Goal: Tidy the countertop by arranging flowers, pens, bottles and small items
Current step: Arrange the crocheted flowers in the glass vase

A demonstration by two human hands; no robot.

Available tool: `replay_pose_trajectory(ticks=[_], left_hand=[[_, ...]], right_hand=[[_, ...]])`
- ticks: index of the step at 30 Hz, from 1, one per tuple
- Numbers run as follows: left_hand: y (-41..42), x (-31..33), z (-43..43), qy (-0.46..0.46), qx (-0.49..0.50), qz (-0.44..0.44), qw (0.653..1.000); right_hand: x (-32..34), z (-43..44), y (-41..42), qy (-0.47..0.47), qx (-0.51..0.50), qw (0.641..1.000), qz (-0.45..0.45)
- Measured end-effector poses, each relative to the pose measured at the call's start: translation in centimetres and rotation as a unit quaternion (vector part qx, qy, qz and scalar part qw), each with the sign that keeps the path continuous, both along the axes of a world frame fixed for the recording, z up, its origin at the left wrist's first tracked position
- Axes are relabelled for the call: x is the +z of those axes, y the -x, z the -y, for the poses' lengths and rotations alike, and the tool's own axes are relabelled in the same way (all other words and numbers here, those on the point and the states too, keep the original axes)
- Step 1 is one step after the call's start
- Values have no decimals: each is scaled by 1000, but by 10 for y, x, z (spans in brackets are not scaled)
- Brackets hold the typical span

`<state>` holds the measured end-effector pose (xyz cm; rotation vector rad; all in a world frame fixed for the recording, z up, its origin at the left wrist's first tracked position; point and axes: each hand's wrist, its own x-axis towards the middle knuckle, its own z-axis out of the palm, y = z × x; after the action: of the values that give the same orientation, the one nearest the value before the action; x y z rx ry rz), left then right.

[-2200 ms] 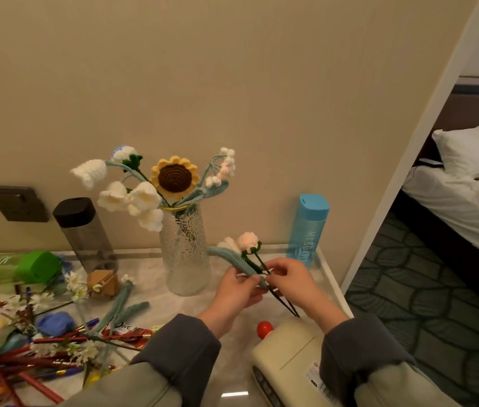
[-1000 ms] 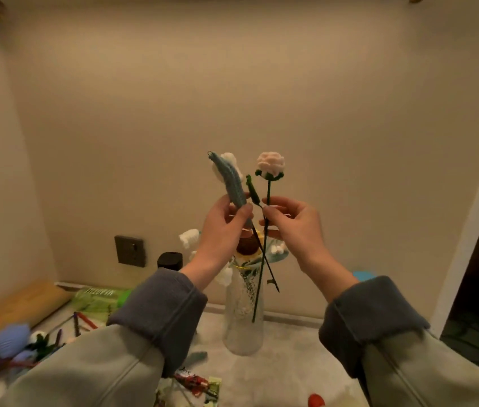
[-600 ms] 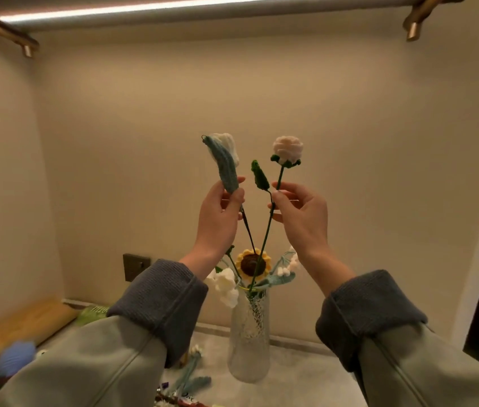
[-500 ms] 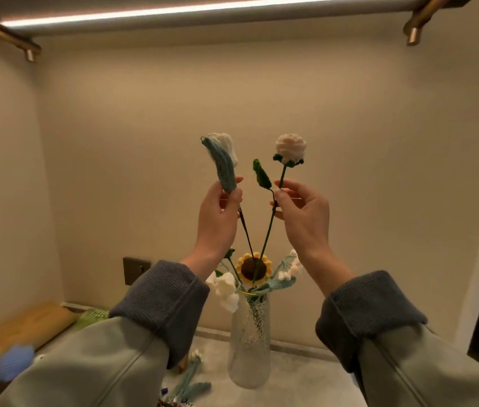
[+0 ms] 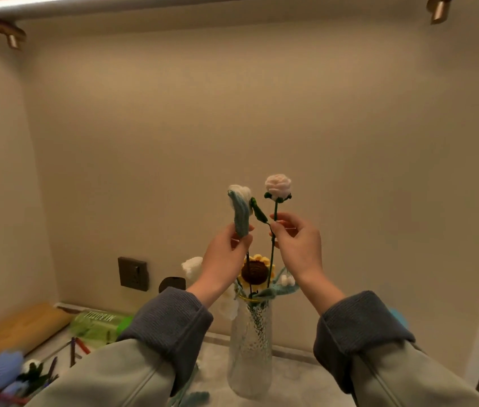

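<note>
The left hand's fingers (image 5: 243, 241) and thumb pinch the stem of a white flower with a blue-grey leaf (image 5: 240, 214) just under the leaf. The right hand's fingertips (image 5: 277, 228) pinch the thin green stem of a pink rose (image 5: 278, 184) a little below the bloom. Both the left hand (image 5: 223, 264) and the right hand (image 5: 301, 249) are raised at the centre of the frame, directly above the glass vase (image 5: 250, 351). The two stems run down in front of the sunflower (image 5: 255, 271) in the vase and seem to end at its mouth; whether the tips are inside cannot be told.

The step in hand looks like seating these two flowers. To do it well, each stem should be kept near vertical and lowered slowly, steered into gaps beside the sunflower. A grip this high on wiry stems gives little control of the tips, so sliding the pinches lower may help. The vase is tall and narrow, and sideways pushing at its rim could tip it on the countertop (image 5: 294, 383).

Pens (image 5: 77, 348), a green bottle (image 5: 97, 321) and a blue flower (image 5: 0, 374) lie unsorted at lower left.
</note>
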<state>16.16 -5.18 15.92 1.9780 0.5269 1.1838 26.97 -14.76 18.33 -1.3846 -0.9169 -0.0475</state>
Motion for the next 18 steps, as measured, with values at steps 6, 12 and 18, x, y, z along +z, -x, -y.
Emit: replay_pose_trajectory(ticks=[6,12,18], left_hand=[[1,-25,-8,-160,145,-128,968],[9,-42,-1,-246,190,-159,937],[23,-55,9,-282,211,-190,916]], right_hand=[[-33,-8,-14,126,-28,992,-5],[-49,-1,-12,258,-88,958,90],[-65,11,-2,305,-92,941,112]])
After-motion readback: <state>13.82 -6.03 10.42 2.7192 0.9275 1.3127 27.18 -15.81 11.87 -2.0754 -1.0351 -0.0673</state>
